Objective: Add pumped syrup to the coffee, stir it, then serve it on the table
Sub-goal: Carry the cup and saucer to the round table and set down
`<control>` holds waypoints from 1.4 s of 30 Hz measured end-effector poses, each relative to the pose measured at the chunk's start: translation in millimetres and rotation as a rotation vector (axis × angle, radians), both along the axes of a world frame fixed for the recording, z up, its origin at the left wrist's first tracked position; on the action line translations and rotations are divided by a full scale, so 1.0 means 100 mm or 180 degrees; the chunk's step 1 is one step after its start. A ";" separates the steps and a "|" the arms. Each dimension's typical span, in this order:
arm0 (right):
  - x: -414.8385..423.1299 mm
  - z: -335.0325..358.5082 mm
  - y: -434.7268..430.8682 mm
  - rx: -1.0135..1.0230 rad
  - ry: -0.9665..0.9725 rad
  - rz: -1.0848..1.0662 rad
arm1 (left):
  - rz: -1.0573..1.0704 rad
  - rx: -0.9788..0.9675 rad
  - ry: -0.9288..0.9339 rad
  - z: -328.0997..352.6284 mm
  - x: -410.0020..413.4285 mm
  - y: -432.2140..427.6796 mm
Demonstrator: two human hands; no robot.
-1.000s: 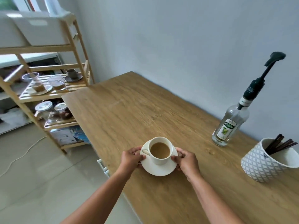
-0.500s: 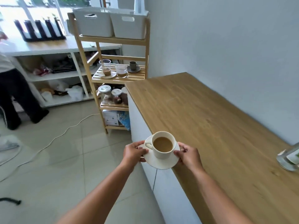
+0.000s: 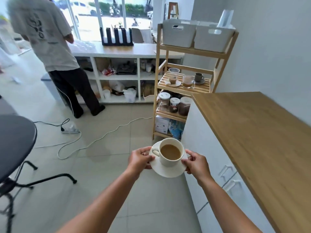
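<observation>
A white cup (image 3: 170, 161) full of milky coffee stands on a white saucer (image 3: 165, 171). I carry them in the air above the tiled floor, left of the wooden counter (image 3: 262, 140). My left hand (image 3: 140, 158) grips the saucer's left rim and my right hand (image 3: 196, 163) grips its right rim. The cup's handle points left, toward my left hand. The syrup bottle is out of view.
A round black table (image 3: 15, 142) on black legs stands at the left. White cables (image 3: 94, 140) and a power strip (image 3: 69, 130) lie on the floor ahead. A wooden shelf rack (image 3: 185, 84) with cups and jars adjoins the counter. A person (image 3: 55, 52) stands at the far shelving.
The cup and saucer have left the counter and moved left, out over the floor. My view has swung left, so the syrup bottle and stirrer pot are gone and the black table appears.
</observation>
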State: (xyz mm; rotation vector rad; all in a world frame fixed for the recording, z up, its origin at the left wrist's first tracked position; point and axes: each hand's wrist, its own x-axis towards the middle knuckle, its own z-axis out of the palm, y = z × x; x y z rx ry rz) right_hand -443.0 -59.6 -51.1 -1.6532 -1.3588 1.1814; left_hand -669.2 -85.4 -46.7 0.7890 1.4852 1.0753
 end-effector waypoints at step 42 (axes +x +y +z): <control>-6.27 -0.23 1.57 -0.0272 0.0069 0.3851 | 0.3789 -0.0157 -0.0119 -0.32 -4.62 -0.34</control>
